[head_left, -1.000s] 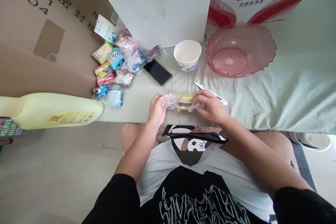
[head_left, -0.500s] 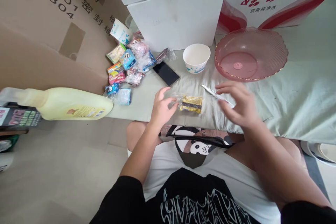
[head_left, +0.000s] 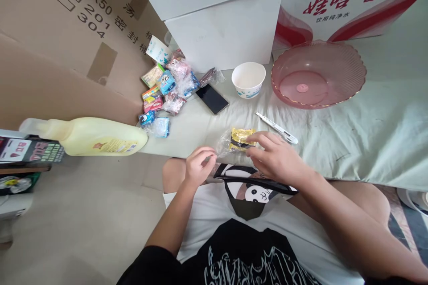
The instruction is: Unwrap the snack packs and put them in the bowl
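A gold and black snack packet [head_left: 241, 138] in a clear wrapper lies near the front edge of the pale green cloth-covered surface [head_left: 351, 138]. My right hand [head_left: 276, 158] pinches the packet's right end with thumb and forefinger. At the wrapper's left end, my left hand [head_left: 198, 168] has its fingertips pressed together on the clear plastic. A white utility knife [head_left: 277, 128] lies just beyond my right hand.
A pile of small wrapped snacks [head_left: 163, 93] sits at the left, a black phone [head_left: 211, 99] beside it. A white paper bowl [head_left: 248, 79] and a pink plastic basin [head_left: 317, 75] stand farther back. A yellow bottle [head_left: 90, 136] lies at left; cardboard boxes [head_left: 67, 40] stand behind.
Half a second ago both hands were open above the packet lying on the cloth; now both have closed on it again, one at each end.
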A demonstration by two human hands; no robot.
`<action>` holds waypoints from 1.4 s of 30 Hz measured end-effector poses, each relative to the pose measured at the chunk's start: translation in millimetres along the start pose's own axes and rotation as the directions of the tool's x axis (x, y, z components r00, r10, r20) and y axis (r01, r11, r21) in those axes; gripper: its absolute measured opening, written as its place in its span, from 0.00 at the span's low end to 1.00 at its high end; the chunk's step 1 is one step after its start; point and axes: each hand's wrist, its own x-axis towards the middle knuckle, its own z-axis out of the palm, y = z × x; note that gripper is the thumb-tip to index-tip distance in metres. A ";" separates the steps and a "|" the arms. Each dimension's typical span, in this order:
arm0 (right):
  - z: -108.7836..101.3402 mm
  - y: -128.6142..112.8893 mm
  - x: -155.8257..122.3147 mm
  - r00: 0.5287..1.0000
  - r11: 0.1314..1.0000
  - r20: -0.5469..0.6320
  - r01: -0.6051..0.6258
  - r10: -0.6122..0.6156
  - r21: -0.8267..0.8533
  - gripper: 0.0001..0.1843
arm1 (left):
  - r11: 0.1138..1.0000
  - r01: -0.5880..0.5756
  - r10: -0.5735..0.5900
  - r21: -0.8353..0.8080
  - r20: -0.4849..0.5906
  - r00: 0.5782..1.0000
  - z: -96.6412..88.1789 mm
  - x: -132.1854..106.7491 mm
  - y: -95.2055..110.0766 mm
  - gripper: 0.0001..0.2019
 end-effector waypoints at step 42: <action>38.9 33.5 9.9 0.743 0.609 0.171 -0.639 0.647 0.470 0.45 | -0.131 0.694 -0.514 -0.708 0.647 0.563 38.3 96.5 57.4 0.02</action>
